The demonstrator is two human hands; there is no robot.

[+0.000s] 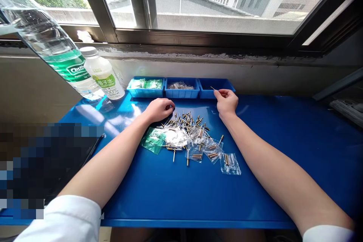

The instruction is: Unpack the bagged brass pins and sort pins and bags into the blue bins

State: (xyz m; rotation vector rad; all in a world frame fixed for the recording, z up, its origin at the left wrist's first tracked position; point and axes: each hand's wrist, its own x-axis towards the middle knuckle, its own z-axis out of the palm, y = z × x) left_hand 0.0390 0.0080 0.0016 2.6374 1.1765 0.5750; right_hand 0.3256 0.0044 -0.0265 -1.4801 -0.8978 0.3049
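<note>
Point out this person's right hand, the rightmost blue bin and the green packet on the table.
Right hand (228,103): head view, middle of the hand.
Rightmost blue bin (207,94): head view, front wall.
Green packet (153,140): head view, middle of its plastic.

Table (170,193): solid blue
Bins (183,93): blue
Rivets (187,162): gold, black, silver
Bagged rods (197,156): copper-brown
Left bag (154,141): translucent green
Big bottle (42,34): clear — green label (64,64), white lettering
Small bottle (98,66): white — green patch (105,80), dark print
Sleeves (70,211): plain white
Window frame (181,38): dark brown
</note>
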